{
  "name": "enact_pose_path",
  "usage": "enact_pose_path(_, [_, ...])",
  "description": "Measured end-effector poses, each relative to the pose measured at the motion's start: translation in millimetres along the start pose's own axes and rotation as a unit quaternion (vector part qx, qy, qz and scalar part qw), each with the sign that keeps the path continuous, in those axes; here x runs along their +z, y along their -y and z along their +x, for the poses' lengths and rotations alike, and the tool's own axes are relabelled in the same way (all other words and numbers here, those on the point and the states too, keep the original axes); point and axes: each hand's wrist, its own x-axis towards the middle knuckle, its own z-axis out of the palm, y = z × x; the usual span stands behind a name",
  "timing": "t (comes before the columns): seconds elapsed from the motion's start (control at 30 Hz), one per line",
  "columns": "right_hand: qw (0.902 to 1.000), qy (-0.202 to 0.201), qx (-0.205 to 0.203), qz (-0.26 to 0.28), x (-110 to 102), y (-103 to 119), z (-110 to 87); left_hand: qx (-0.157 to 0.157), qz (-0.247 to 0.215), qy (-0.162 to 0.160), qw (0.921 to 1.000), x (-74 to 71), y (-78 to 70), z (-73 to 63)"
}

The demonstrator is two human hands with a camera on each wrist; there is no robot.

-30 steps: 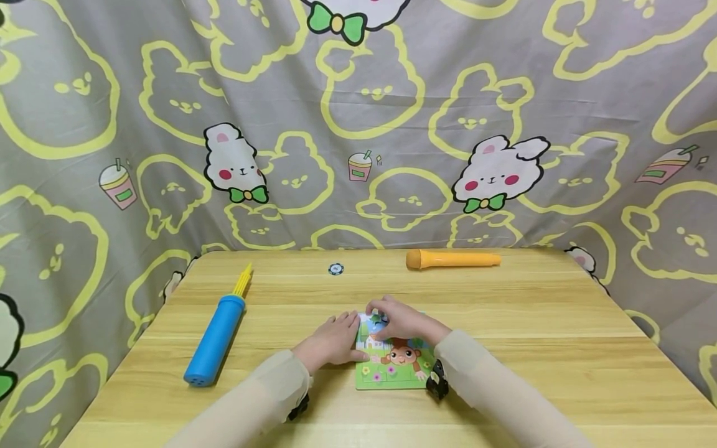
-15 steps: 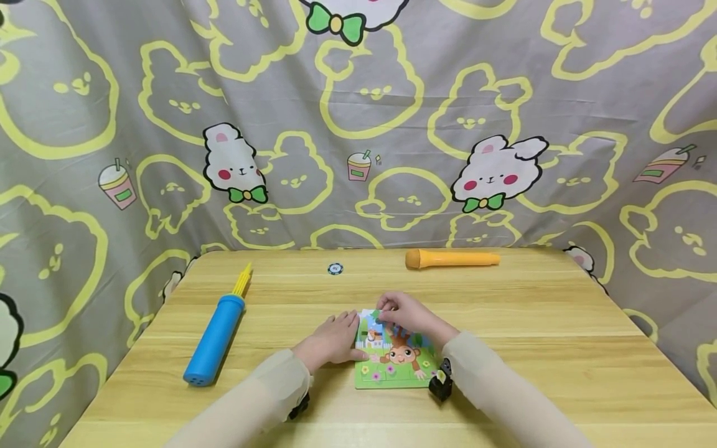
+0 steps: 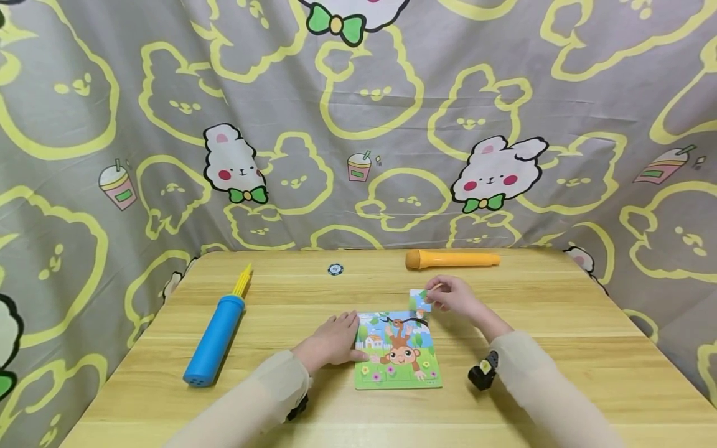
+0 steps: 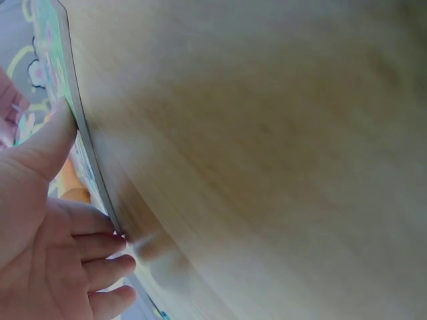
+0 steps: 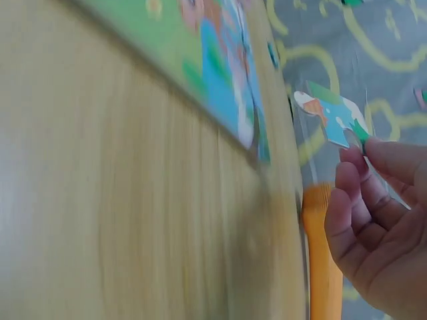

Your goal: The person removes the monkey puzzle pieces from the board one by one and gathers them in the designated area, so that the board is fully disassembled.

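A square jigsaw puzzle [image 3: 399, 372] with a monkey hanging over a flowery meadow lies on the table. Along its left edge rests my left hand [image 3: 332, 339], fingers extended, the thumb over the board's border; the left wrist view shows the thumb [image 4: 59, 130] on the edge. Just beyond the board's upper right corner, my right hand [image 3: 456, 297] pinches a puzzle piece [image 3: 417, 300] between thumb and index finger. In the right wrist view this piece [image 5: 332, 115] is raised, showing blue, green, white and a bit of orange, with its knobbed outline visible.
A blue hand pump [image 3: 217, 336] with a yellow nozzle lies at the left. Toward the back edge of the wooden table [image 3: 560, 348] are a round poker chip [image 3: 335, 269] and an orange toy microphone [image 3: 454, 259]. A patterned curtain [image 3: 386, 186] hangs behind.
My right hand has lifted the piece from the upper left of the puzzle and carried it right, past the upper right corner. My left hand has stayed put.
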Motion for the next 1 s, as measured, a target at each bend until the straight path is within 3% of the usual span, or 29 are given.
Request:
enact_pose_path(0.27, [0.9991, -0.025, 0.026, -0.020, -37.5, -23.7, -3.4, -0.001, -0.003, -0.003, 1.0000, -0.3, 0.7, 0.8])
enact_pose_path(0.43, [0.9969, -0.037, 0.049, -0.049, -49.9, -34.5, -3.1, 0.002, -0.004, -0.004, 1.0000, -0.8, -0.4, -0.1])
enact_pose_path(0.77, [0.9893, -0.045, 0.054, -0.129, -54.9, -48.5, 5.0, 0.005, -0.003, -0.005, 1.0000, -3.3, -1.7, -2.9])
enact_pose_path(1.0, [0.9862, -0.040, 0.045, -0.154, -52.6, -51.5, 11.6, 0.008, -0.003, -0.006, 0.9999, -2.9, -1.2, -2.6])
